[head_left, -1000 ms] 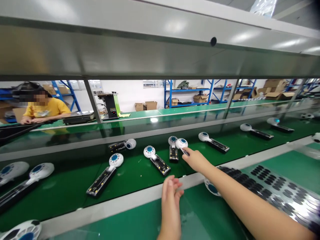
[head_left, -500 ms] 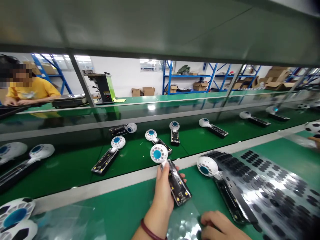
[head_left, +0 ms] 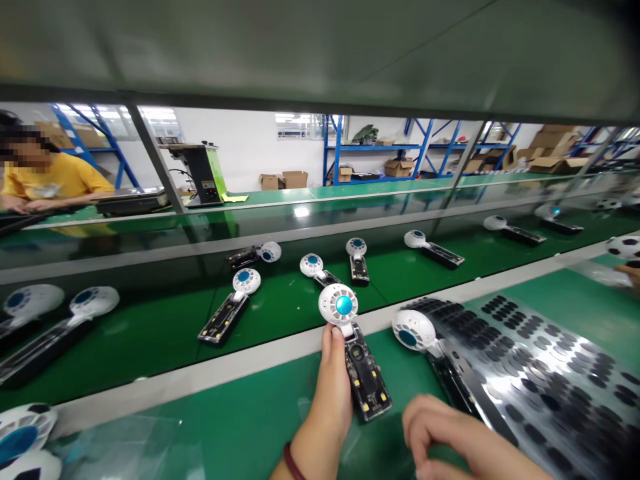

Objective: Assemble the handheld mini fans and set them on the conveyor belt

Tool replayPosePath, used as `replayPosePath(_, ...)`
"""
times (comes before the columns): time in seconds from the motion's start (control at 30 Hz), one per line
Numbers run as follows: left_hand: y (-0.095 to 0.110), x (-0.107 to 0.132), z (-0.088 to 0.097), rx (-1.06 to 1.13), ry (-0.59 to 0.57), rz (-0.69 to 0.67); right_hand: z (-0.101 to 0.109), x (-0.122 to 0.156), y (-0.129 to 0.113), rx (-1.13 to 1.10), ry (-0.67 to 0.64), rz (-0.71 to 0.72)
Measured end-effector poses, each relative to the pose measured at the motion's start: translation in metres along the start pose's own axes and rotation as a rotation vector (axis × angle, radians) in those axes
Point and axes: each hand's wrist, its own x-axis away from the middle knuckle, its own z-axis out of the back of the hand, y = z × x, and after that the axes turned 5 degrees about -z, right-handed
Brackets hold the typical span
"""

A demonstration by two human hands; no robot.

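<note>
Held device (head_left: 369, 373): above the green worktop (head_left: 260, 400), tilted, its white head uppermost;
Left hand (head_left: 334, 377): thumb and fingers clamped on the black body of that device;
Right hand (head_left: 445, 427): fingers curled together; whether they pinched anything, one could not tell;
Second device (head_left: 414, 331): lay near the right hand, beside the disc sheet (head_left: 545, 373);
Belt (head_left: 160, 333): bore other devices (head_left: 225, 319), set apart.
</note>
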Motion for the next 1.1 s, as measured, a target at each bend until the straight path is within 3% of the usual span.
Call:
replayPosePath(0.13,0.000,0.000,0.002,-0.049,-0.040,-0.080,0.018,-0.024,-0.029,-0.108,0.131,-0.067)
replayPosePath(0.27,0.000,-0.001,0.004,-0.050,-0.061,-0.144,0.016,-0.056,-0.029,-0.104,0.292,-0.107)
replayPosePath(0.43,0.005,0.001,0.002,-0.060,-0.076,-0.107,0.010,-0.073,-0.030,-0.049,0.290,-0.082)
replayPosePath(1.1,-0.002,-0.002,0.005,-0.028,-0.021,-0.066,0.009,-0.072,-0.030,0.009,0.274,-0.080)
